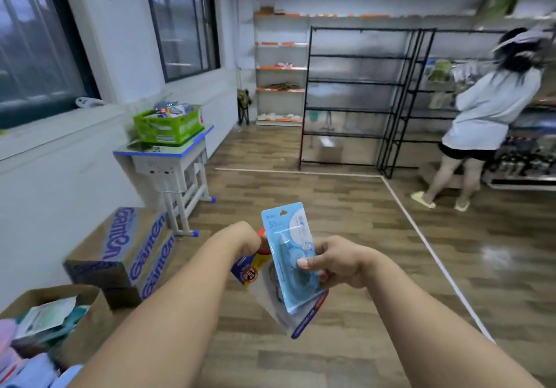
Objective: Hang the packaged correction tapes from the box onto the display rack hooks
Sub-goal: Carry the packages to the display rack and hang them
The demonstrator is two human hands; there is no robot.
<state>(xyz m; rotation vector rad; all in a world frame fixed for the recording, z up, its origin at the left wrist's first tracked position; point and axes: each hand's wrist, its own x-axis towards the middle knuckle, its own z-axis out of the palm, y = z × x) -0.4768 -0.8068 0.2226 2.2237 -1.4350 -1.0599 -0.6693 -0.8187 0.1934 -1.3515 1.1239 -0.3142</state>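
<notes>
Wood floor (316, 207) runs to the black rack (355, 108); left hand (245, 239) grips red pack (246, 270), right hand (340, 263) pinches blue pack (285, 237).

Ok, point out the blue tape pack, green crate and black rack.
blue tape pack (282, 228), head view, card front
green crate (168, 130), head view, front wall
black rack (349, 109), head view, middle crossbar

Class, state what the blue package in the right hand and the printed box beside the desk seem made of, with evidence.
Blue package, right hand: probably printed card under a clear plastic blister; glossy bulge, punched hang hole. Printed box: likely cardboard; matte brown, folded edges.
</notes>
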